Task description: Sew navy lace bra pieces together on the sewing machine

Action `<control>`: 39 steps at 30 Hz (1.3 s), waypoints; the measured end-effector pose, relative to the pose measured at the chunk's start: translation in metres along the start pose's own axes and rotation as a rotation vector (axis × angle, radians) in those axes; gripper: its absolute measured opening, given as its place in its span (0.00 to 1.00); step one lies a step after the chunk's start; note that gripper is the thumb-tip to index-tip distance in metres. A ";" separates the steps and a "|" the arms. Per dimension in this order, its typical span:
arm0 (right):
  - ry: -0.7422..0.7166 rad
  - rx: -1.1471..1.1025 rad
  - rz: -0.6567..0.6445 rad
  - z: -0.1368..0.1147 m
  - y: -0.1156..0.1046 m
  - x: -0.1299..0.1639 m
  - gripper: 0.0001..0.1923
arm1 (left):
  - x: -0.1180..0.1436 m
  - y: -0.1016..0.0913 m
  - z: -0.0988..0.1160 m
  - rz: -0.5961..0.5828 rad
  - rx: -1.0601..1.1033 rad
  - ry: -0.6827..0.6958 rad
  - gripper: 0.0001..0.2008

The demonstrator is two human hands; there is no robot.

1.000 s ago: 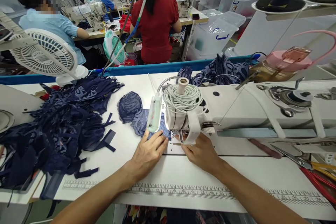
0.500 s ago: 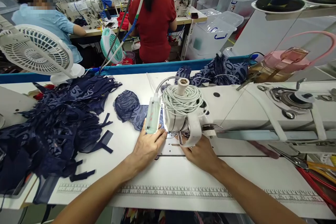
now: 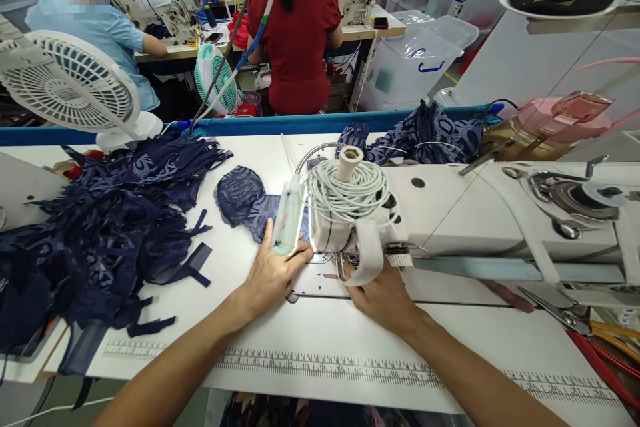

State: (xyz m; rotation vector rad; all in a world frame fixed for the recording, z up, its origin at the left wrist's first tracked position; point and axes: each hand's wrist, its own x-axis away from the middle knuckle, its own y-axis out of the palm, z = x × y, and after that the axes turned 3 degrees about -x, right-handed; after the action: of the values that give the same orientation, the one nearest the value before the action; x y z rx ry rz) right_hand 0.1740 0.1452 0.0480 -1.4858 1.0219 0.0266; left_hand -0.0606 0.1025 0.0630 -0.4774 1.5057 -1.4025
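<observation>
dark navy patterned lace cloth piece (image 3: 245, 200): matt, textured | white sewing machine body (image 3: 465, 213): smooth, glossy enamel | white tabletop (image 3: 320, 333): smooth laminate

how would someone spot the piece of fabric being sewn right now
Start at the white sewing machine and go to its head at the left end. The navy lace piece lies flat there under the left hand, a single piece, unlike the tangled dark pile further left.

white fan (image 3: 70, 83) | navy scrap pile (image 3: 100, 233) | scissors (image 3: 565, 310) | storage bins (image 3: 417, 60)
</observation>
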 end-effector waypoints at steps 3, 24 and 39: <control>0.004 -0.072 0.059 -0.002 -0.002 -0.001 0.08 | -0.003 0.001 0.000 0.027 -0.035 0.007 0.22; 0.078 -0.138 0.127 0.002 -0.008 -0.005 0.12 | -0.005 0.000 -0.005 -0.072 -0.007 -0.041 0.24; 0.042 -0.162 0.151 -0.005 -0.010 -0.007 0.09 | 0.001 -0.002 0.002 -0.054 0.007 -0.026 0.27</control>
State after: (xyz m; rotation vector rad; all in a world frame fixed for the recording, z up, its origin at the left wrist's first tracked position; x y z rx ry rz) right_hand 0.1737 0.1435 0.0611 -1.5575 1.1872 0.1907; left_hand -0.0600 0.1004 0.0653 -0.5334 1.4764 -1.4382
